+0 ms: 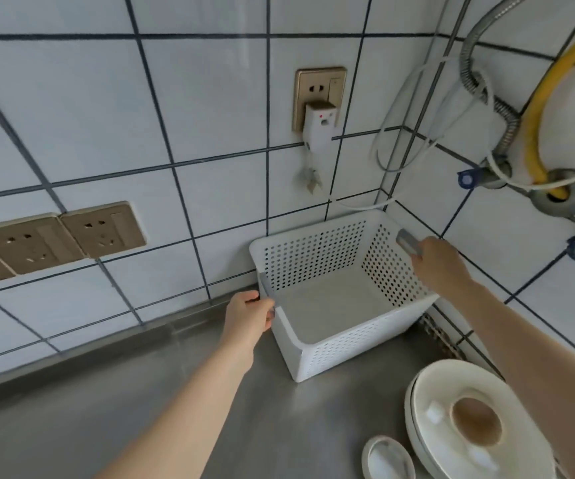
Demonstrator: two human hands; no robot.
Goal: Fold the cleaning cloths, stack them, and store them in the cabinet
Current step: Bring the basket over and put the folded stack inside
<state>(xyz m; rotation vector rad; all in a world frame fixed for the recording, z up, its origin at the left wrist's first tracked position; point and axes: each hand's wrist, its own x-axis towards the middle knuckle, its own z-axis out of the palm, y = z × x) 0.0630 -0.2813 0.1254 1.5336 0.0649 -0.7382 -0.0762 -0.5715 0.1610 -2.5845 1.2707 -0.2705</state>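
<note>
Since no cleaning cloth shows anywhere in the head view, the folding and stacking cannot be judged done or begun from what is visible, and no cabinet is in sight either, so the storing step looks to be still ahead. What the view does show is both hands on a white perforated basket point(343, 326) that sits in the corner of a steel counter point(141, 409), close against the tiled wall point(210, 98). The left hand point(249, 316) has its fingers curled round the basket's near left rim, gripping it. The right hand point(439, 262) reaches over the far right rim and is closed on a small grey object point(407, 243), which may be a handle or clip of the basket; it is too blurred to tell which. As a guess, the basket is being taken up or shifted, perhaps to carry the cloths later, though nothing confirms that. The basket itself holds nothing that can be seen: its pale floor lies bare from wall to wall. Just beside it at the lower right stand stacked white plates point(451, 444), the top 1 carrying a round brownish item point(476, 421), and a small lid point(388, 459) lies near them.
</note>
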